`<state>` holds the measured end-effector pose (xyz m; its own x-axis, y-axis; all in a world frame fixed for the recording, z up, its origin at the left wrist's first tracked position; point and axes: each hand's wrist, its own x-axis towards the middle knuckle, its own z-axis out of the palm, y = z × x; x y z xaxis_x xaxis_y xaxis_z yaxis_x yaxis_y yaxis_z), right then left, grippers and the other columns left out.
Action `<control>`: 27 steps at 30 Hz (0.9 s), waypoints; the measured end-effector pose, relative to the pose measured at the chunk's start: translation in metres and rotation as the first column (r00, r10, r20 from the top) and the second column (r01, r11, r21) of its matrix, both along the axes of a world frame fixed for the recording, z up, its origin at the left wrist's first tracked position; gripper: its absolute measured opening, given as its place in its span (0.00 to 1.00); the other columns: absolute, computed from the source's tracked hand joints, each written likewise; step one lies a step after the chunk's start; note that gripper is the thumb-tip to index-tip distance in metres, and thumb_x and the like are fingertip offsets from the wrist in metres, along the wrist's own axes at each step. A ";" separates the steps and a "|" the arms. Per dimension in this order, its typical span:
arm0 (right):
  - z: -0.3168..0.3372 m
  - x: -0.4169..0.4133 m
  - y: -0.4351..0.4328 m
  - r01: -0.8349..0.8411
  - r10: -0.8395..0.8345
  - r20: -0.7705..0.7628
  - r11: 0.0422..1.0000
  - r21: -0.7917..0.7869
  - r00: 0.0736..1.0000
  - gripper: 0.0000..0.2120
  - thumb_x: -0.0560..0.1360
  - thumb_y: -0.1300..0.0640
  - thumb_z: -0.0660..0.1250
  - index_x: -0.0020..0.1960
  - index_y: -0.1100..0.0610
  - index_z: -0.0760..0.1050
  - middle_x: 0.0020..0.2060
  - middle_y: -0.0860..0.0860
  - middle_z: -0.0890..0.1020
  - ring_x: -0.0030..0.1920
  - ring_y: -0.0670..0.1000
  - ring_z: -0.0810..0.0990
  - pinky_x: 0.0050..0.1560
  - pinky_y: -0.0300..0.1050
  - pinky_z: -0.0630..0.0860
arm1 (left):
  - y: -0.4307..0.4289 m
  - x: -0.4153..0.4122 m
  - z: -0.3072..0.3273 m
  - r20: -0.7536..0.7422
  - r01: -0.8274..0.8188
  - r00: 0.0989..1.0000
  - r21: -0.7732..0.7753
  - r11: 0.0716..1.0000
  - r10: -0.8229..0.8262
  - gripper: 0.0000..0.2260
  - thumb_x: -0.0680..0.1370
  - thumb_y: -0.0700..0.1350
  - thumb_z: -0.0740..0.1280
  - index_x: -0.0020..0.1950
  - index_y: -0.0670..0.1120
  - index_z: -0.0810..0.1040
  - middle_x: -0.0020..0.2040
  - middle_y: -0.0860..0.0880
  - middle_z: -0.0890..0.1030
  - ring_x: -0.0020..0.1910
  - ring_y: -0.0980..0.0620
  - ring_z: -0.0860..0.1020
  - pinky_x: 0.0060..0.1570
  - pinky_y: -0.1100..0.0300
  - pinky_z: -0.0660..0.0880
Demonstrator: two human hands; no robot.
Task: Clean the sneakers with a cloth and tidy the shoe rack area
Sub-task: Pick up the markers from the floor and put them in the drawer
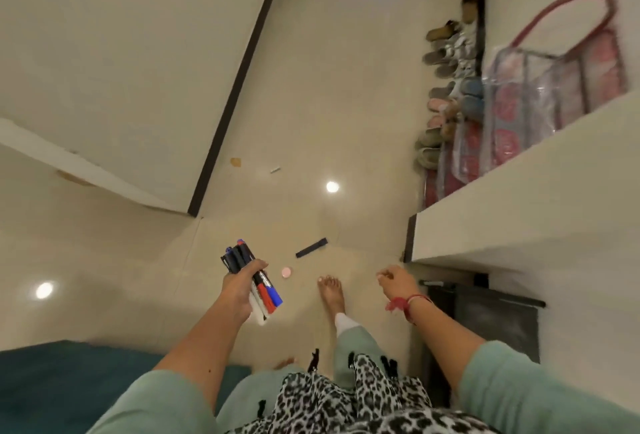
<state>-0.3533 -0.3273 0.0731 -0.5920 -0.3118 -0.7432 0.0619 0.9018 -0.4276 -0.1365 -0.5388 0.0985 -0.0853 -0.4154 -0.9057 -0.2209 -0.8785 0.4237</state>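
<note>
Cream tile runs ahead of me, and the row of shoes lines the wall at about one o'clock, well apart from both hands. Blur keeps me from telling which pairs are the sneakers, and I see no cloth anywhere. My left hand is wrapped round a bundle of markers, their long axis pointing toward eleven o'clock. My right hand hangs with fingers loosely curled, holding nothing I can see. A dark strip lies on the floor between the hands, its length running toward two o'clock, with a small pink disc just beside the markers. The right hand is free and on the shoes' side, so I judge any pick-up falls to it.
</note>
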 end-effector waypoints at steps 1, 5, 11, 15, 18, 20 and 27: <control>0.010 0.009 0.015 0.114 -0.114 -0.005 0.993 -0.023 0.993 0.07 0.75 0.61 0.60 0.45 0.55 0.77 0.41 0.54 0.78 0.40 0.54 0.77 0.40 0.50 0.79 | 0.008 0.011 0.007 -0.008 0.020 1.000 0.003 1.000 -0.020 0.07 0.69 0.36 0.73 0.41 0.41 0.75 0.35 0.43 0.76 0.33 0.46 0.74 0.38 0.54 0.74; 0.062 0.060 0.055 0.494 -0.496 0.042 0.849 -0.189 0.867 0.07 0.77 0.61 0.59 0.49 0.60 0.76 0.37 0.54 0.76 0.32 0.49 0.72 0.21 0.37 0.69 | 0.037 0.048 0.028 -0.004 0.170 0.985 -0.032 0.985 -0.170 0.06 0.71 0.36 0.72 0.42 0.40 0.75 0.35 0.43 0.75 0.32 0.46 0.73 0.36 0.54 0.73; 0.091 0.157 0.125 0.614 -0.617 0.077 0.747 -0.257 0.783 0.13 0.79 0.54 0.58 0.43 0.60 0.75 0.35 0.53 0.75 0.31 0.49 0.72 0.21 0.34 0.68 | 0.058 0.082 0.051 0.026 0.402 0.915 -0.050 0.914 -0.402 0.06 0.71 0.37 0.71 0.41 0.40 0.74 0.34 0.43 0.74 0.32 0.45 0.73 0.43 0.49 0.74; 0.090 0.219 0.185 0.805 -0.803 0.119 0.552 -0.219 0.583 0.13 0.79 0.55 0.58 0.42 0.62 0.75 0.31 0.54 0.74 0.26 0.49 0.70 0.16 0.32 0.64 | 0.072 0.064 0.067 0.103 0.578 0.816 -0.104 0.809 -0.569 0.08 0.71 0.38 0.72 0.44 0.39 0.74 0.34 0.44 0.74 0.31 0.46 0.72 0.37 0.52 0.74; 0.081 0.261 0.235 0.897 -0.903 0.106 0.387 -0.215 0.415 0.12 0.79 0.56 0.60 0.42 0.62 0.75 0.31 0.55 0.75 0.27 0.51 0.72 0.22 0.38 0.71 | 0.106 0.040 0.075 0.118 0.748 0.664 -0.134 0.650 -0.739 0.08 0.72 0.37 0.71 0.46 0.39 0.74 0.31 0.45 0.75 0.31 0.48 0.72 0.34 0.55 0.72; 0.076 0.290 0.266 0.937 -0.956 0.051 0.272 -0.220 0.289 0.14 0.78 0.54 0.61 0.40 0.62 0.76 0.31 0.56 0.76 0.28 0.52 0.74 0.29 0.45 0.76 | 0.140 0.034 0.074 0.116 0.832 0.553 -0.129 0.539 -0.825 0.08 0.72 0.37 0.71 0.47 0.38 0.73 0.33 0.44 0.74 0.31 0.48 0.72 0.35 0.54 0.72; 0.088 0.408 0.363 0.964 -0.997 0.072 -0.038 -0.264 -0.019 0.11 0.79 0.59 0.59 0.41 0.61 0.74 0.31 0.53 0.74 0.28 0.50 0.71 0.21 0.35 0.69 | 0.290 0.061 0.067 0.117 0.993 0.101 -0.076 0.093 -0.988 0.06 0.73 0.36 0.71 0.45 0.39 0.74 0.35 0.44 0.74 0.32 0.48 0.72 0.33 0.55 0.71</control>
<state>0.0548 0.0362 0.1615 -0.4870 0.5540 -0.6752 0.7540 -0.1236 -0.6452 -0.0754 -0.2489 0.1660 -0.4790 -0.0663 -0.8753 -0.8673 0.1894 0.4603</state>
